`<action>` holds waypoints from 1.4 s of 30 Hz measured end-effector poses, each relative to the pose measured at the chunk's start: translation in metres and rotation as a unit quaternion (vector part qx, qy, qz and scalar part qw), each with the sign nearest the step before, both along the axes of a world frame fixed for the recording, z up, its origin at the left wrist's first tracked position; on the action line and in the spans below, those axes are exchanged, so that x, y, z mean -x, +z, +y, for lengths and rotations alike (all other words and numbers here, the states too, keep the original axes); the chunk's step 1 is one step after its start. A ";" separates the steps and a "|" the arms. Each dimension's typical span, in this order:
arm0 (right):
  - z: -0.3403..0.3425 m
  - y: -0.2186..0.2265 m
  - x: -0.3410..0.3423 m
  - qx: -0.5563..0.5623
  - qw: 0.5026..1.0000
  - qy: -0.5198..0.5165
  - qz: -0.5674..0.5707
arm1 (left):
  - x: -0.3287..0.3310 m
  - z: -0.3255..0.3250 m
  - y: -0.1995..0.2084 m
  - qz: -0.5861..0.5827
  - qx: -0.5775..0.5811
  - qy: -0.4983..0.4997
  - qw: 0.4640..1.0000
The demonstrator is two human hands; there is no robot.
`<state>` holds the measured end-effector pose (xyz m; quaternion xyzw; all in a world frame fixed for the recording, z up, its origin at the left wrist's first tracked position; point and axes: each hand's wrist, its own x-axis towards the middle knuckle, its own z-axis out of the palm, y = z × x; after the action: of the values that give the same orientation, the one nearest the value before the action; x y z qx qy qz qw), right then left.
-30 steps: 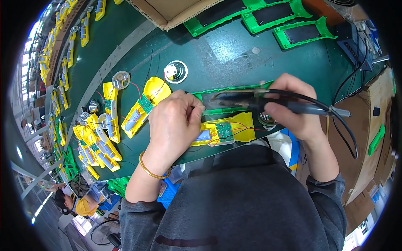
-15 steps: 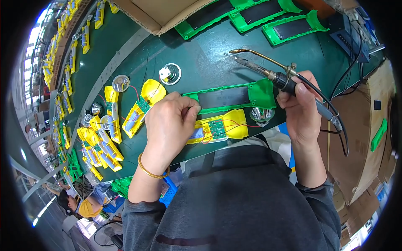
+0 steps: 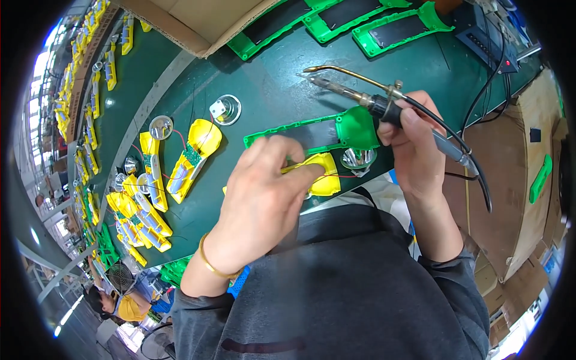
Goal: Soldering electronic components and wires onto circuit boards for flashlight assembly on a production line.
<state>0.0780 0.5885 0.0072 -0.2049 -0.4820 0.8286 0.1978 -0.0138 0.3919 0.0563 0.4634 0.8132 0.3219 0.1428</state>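
Nearest to us, our left hand [image 3: 264, 198] presses down on a yellow torch housing [image 3: 318, 174] at the front edge of the green worktop [image 3: 270, 90], fingers [image 3: 303, 173] laid flat over it and closed on its shell, apparently to pin it so it cannot slide. A thin red wire [image 3: 345, 176] runs from the housing toward a silver reflector cup [image 3: 358, 159] lying just beside it.

Our right hand [image 3: 414, 150] grips a soldering iron [image 3: 360, 95] by its dark handle, fingers wrapped tight around it, the brass-coloured tip lifted clear of the parts and pointing away from us, its black cable [image 3: 474, 174] trailing off to the right. Held this way, we judge, the hot end stays off the plastic.

Just beyond the housing lies a green frame with a dark panel [image 3: 312, 133]. To the left, more yellow housings [image 3: 192, 159] sit open with wires and small circuit boards showing, next to loose reflectors [image 3: 225, 109]. Farther back, a cardboard box [image 3: 180, 24] and further green frames [image 3: 396, 27] line the worktop's far side, with rows of yellow parts [image 3: 90, 90] curving away at left.
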 end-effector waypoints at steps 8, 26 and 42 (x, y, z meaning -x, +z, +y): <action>-0.007 0.000 -0.001 -0.040 0.998 0.021 -0.036 | 0.010 0.009 -0.013 -0.062 0.040 -0.040 0.996; 0.000 -0.010 -0.006 0.007 0.999 0.047 0.005 | -0.009 0.040 -0.027 0.049 0.054 0.135 0.988; 0.083 0.039 0.004 -0.310 0.904 0.277 -0.099 | -0.008 0.050 -0.022 0.097 0.118 0.157 0.976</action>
<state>0.0740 0.6714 0.0461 -0.0723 -0.7690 0.6342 -0.0350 -0.0055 0.4420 0.0338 0.3388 0.9180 0.1960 0.0644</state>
